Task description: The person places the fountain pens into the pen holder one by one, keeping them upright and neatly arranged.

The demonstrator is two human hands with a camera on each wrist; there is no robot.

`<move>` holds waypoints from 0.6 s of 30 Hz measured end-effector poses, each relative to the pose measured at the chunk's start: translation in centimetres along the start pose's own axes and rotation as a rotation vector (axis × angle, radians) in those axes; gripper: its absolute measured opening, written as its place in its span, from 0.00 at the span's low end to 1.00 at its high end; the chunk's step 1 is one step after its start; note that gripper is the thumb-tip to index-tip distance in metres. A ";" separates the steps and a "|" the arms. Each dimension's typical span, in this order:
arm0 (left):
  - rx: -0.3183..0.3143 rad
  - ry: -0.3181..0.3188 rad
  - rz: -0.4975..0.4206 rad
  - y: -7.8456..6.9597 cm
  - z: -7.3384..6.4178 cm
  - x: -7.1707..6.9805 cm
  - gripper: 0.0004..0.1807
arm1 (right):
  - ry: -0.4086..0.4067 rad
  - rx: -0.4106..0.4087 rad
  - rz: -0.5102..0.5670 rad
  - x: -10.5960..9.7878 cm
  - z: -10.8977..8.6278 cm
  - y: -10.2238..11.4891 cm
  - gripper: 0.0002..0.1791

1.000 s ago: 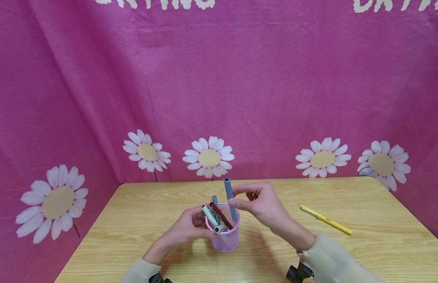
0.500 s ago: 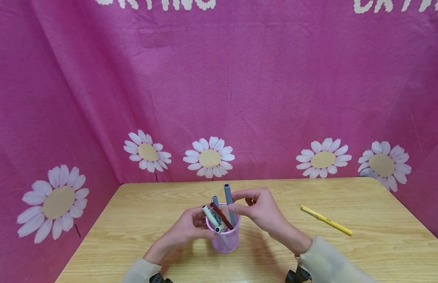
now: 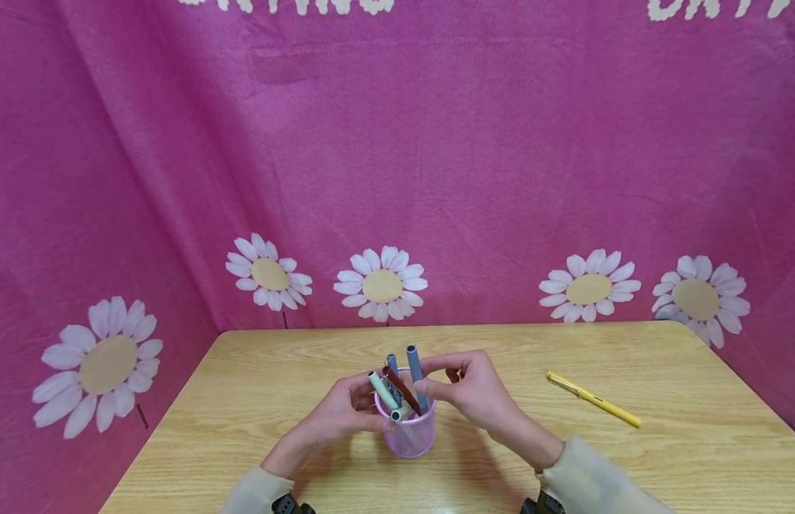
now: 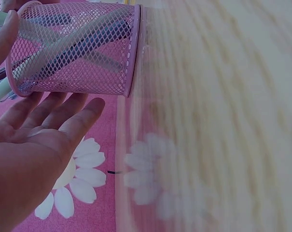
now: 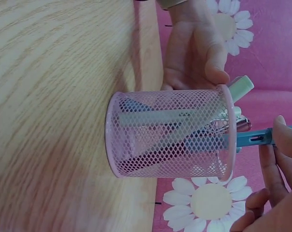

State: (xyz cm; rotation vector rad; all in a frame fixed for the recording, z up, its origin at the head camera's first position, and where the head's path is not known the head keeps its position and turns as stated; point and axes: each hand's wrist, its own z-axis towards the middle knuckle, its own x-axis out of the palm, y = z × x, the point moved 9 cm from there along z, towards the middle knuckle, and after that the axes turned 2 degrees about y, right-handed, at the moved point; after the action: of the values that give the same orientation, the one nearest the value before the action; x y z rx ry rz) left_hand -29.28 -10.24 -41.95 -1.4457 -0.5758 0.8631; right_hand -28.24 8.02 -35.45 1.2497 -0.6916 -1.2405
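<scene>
A pink mesh pen cup (image 3: 410,439) stands upright on the table in the head view. My left hand (image 3: 333,415) holds it from the left, thumb near the front rim and fingers round the far side. My right hand (image 3: 479,394) pinches a blue pen (image 3: 414,363) between thumb and index finger. Its lower part is inside the cup, as the right wrist view shows. Also leaning in the cup are a dark red pen (image 3: 402,390), pale green pens (image 3: 382,390) and another blue pen (image 3: 392,362). In the left wrist view the mesh cup (image 4: 88,72) lies between thumb and fingers.
A yellow pen (image 3: 593,400) lies on the wooden table (image 3: 295,350) to the right of my right hand. Behind the table hangs a magenta cloth (image 3: 474,178) with white daisies.
The blue pen in my right hand has moved down, deeper into the cup, and the hand has lowered with it. My left hand keeps its place on the cup.
</scene>
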 end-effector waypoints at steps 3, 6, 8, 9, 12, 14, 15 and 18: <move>-0.012 -0.002 -0.013 0.0 0.0 0.1 0.34 | 0.000 0.000 -0.004 0.1 -0.1 -0.2 0.13; -0.012 -0.004 -0.018 0.1 0.0 0.1 0.34 | 0.001 -0.002 -0.020 0.1 -0.1 -0.4 0.13; -0.014 -0.007 -0.020 0.1 0.1 0.1 0.34 | 0.003 -0.008 -0.028 0.2 -0.2 -0.5 0.13; -0.013 -0.008 -0.019 0.1 0.1 0.1 0.34 | 0.006 -0.009 -0.028 0.2 -0.2 -0.6 0.13; -0.015 -0.013 -0.012 0.1 0.0 0.1 0.35 | 0.014 -0.015 -0.026 0.3 -0.3 -0.7 0.13; -0.020 -0.018 -0.008 0.1 0.0 0.0 0.35 | 0.016 -0.014 -0.032 0.4 -0.3 -0.8 0.12; -0.022 -0.018 -0.007 0.1 0.0 0.0 0.35 | 0.017 -0.017 -0.038 0.4 -0.4 -0.8 0.12; -0.025 -0.021 -0.006 0.1 0.0 -0.1 0.35 | 0.021 -0.021 -0.053 0.5 -0.4 -0.8 0.12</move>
State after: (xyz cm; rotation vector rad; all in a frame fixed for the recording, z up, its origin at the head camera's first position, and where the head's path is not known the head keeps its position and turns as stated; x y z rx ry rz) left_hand -29.35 -10.27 -42.02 -1.4579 -0.6085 0.8704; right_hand -27.98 7.76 -36.47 1.2691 -0.6317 -1.2730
